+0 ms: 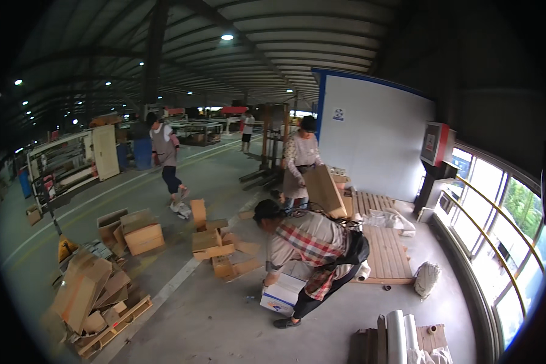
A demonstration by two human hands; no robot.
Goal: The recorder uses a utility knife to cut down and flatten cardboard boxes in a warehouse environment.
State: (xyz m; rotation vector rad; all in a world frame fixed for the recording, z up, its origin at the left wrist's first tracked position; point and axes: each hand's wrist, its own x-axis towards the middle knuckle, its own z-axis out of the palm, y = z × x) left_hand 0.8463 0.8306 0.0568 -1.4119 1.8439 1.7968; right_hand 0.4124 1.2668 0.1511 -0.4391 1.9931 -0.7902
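Note:
Neither of my hands is in the picture, and no forearm of mine shows. Ahead of me a person in a red plaid apron bends low, one hand at a white and blue carton on the concrete floor. Behind, another person in a dark cap stands with a large brown carton, tilted, a hand on its edge. Open brown cardboard boxes lie on the floor to the left of them.
A wooden pallet and a white sack are at the right, near the windows with a yellow railing. Silvery rolls stand at the bottom right. Flattened cardboard is piled on a pallet at the left. A person walks farther back.

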